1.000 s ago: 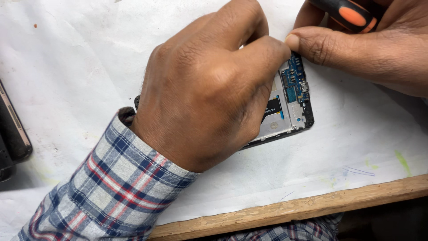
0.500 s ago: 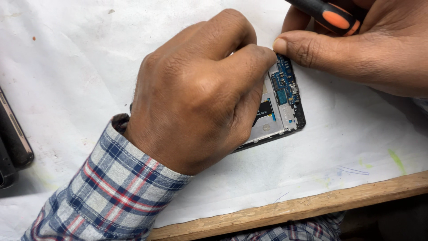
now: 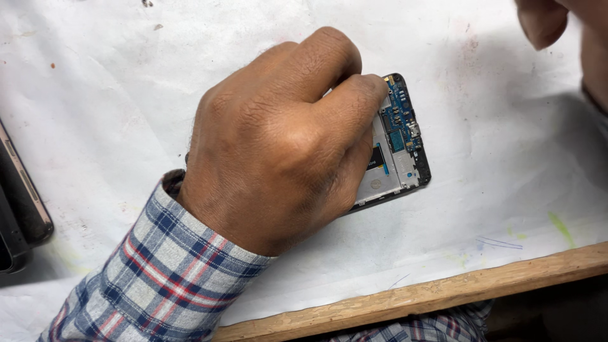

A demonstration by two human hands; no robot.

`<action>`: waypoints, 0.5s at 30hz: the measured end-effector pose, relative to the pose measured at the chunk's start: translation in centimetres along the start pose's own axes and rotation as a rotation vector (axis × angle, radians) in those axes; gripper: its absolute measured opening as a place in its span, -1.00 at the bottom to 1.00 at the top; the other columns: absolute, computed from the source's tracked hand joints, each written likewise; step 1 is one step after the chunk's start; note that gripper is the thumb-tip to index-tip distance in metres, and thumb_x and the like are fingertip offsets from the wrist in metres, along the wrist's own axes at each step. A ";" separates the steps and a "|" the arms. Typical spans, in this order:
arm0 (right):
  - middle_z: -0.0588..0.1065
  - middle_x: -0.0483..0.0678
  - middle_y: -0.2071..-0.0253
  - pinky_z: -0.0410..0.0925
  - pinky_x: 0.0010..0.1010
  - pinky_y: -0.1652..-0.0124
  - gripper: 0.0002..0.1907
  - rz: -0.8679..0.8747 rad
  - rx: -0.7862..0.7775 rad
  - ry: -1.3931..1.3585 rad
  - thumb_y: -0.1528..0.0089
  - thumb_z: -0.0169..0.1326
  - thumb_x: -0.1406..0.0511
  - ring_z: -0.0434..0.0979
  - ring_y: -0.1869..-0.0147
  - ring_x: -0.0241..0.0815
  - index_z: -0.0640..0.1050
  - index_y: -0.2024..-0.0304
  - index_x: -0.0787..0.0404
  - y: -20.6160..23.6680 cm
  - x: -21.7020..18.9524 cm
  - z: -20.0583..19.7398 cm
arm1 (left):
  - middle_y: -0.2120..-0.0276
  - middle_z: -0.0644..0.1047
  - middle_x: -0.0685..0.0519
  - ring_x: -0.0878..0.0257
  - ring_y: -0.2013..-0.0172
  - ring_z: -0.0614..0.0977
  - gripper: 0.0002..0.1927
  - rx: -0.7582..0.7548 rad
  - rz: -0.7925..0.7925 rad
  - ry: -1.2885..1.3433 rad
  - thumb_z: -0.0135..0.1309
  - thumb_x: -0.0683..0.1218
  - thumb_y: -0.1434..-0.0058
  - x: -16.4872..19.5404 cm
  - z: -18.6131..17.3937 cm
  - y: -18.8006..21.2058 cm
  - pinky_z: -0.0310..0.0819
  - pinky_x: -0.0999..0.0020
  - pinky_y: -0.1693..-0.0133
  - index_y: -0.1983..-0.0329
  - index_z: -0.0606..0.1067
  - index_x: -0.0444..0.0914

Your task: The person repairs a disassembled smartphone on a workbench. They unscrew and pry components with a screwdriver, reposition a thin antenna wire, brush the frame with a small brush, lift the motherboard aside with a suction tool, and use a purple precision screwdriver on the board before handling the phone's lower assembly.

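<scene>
Right hand (image 3: pixel 557 28) has pulled away since half a second ago: it was pinching at the top corner of the opened black-framed phone with its blue circuit board exposed (image 3: pixel 399 145), an orange-tipped tool in its grip; now only a fingertip and the hand's edge show at the upper right, well apart from the phone. Tool out of view, so cannot tell whether that hand holds anything or how wide it is. Left hand (image 3: pixel 285 139), in a blue-red-white plaid sleeve (image 3: pixel 164 278), has stayed put: fingers curled narrow, pressed down over most of the phone, thumb tip touching the board's upper end, likely pinning it flat so it won't slide.

Phone lies flat on the white paper-covered worktop (image 3: pixel 494 190), centre-right; long axis runs left to right with a slight tilt, the board end to the right, away from the wrist. Wooden strip edge (image 3: pixel 443 291) runs along the near side. Dark flat devices (image 3: pixel 19 202) sit at the far left edge.
</scene>
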State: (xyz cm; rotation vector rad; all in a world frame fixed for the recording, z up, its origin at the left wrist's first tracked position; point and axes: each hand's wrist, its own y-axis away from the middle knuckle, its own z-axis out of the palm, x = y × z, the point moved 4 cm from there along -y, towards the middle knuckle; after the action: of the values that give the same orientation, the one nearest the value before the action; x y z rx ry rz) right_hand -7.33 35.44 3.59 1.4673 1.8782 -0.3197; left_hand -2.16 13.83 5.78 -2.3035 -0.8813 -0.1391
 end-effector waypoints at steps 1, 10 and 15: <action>0.52 0.13 0.44 0.50 -0.28 0.42 -0.76 -0.023 0.008 -0.014 -0.33 0.09 0.21 0.63 0.40 -0.09 0.55 0.17 0.29 0.1 0.2 0.0 | 0.23 0.50 -0.01 0.17 0.29 0.56 -0.86 0.002 0.003 -0.001 0.29 -0.28 -0.30 -0.1 0.0 0.2 0.49 0.28 0.28 0.12 0.58 -0.36; 0.52 0.12 0.38 0.50 -0.32 0.37 -0.80 -0.215 0.049 -0.080 -0.36 0.09 0.24 0.62 0.35 -0.11 0.52 0.13 0.28 0.8 -0.4 0.7 | 0.26 0.48 0.00 0.21 0.34 0.53 -0.88 0.004 0.002 -0.001 0.29 -0.27 -0.29 -0.1 -1.9 0.8 0.47 0.29 0.32 0.15 0.58 -0.36; 0.53 0.12 0.35 0.49 -0.34 0.34 -0.81 -0.321 0.074 -0.089 -0.38 0.09 0.26 0.62 0.32 -0.13 0.50 0.10 0.28 1.3 -0.6 0.7 | 0.28 0.47 0.00 0.23 0.37 0.51 -0.88 0.003 -0.010 0.007 0.28 -0.27 -0.29 -0.1 -3.0 1.4 0.44 0.29 0.36 0.16 0.58 -0.37</action>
State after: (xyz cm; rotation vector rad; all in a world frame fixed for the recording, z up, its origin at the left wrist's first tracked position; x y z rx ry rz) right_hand -5.79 34.96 3.81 1.1743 2.0458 -0.6013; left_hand -0.96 11.18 7.36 -2.2947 -0.8884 -0.1499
